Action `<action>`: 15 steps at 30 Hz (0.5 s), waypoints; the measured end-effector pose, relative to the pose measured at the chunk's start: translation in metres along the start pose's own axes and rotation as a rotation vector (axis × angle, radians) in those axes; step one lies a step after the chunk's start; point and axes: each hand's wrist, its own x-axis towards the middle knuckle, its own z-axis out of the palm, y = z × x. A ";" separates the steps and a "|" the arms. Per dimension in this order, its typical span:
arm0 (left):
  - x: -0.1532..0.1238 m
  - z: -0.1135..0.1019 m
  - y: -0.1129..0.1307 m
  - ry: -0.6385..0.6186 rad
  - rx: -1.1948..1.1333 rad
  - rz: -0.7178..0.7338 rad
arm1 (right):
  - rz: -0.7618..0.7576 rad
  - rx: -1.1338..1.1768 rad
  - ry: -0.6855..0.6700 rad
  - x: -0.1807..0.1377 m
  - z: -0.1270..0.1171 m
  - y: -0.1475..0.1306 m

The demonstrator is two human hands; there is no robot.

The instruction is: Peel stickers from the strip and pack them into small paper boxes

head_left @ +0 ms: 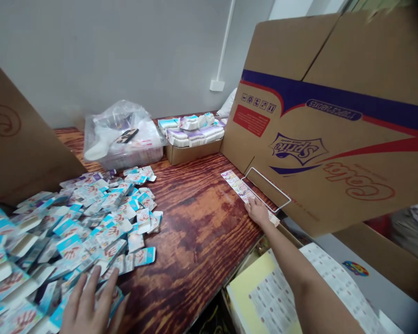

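My left hand [88,304] is open, fingers spread, resting on a heap of blue-and-white packets [101,218] on the wooden table [195,222], with nothing clearly gripped. My right hand [257,212] lies on the near end of a printed strip [238,186]; I can't tell whether it has hold. The strip sits just beside a white wire frame [266,189] leaning against a cardboard box [334,116]. Printed sheets [271,297] lie below the table edge.

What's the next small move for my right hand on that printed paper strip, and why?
Probably slide the long white printed paper strip left, onto open wood. Your right hand already rests on it, and its upper part lies close beside the white rectangular wire frame on the reddish-brown wooden table.
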 end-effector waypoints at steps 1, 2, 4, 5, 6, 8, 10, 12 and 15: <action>0.001 0.002 0.004 -0.006 0.013 0.010 | -0.002 -0.015 -0.007 0.002 0.003 0.003; 0.003 0.004 0.007 -0.013 0.027 0.022 | -0.009 -0.027 -0.015 0.005 0.006 0.005; 0.006 0.009 0.015 -0.020 0.045 0.051 | -0.023 -0.046 -0.032 0.013 0.008 0.011; 0.008 0.011 0.018 -0.021 0.053 0.068 | -0.025 -0.055 -0.037 0.017 0.009 0.014; 0.009 0.014 0.022 -0.021 0.063 0.089 | -0.023 -0.065 -0.038 0.021 0.009 0.018; 0.011 0.020 0.028 -0.031 0.087 0.147 | -0.016 -0.084 -0.035 0.028 0.010 0.022; 0.012 0.027 0.034 -0.043 0.106 0.213 | -0.015 -0.099 -0.025 0.029 0.012 0.023; 0.010 0.035 0.039 -0.060 0.110 0.259 | -0.016 -0.112 -0.011 0.026 0.014 0.019; 0.008 0.048 0.045 -0.077 0.108 0.281 | -0.021 -0.128 0.003 0.016 0.017 0.008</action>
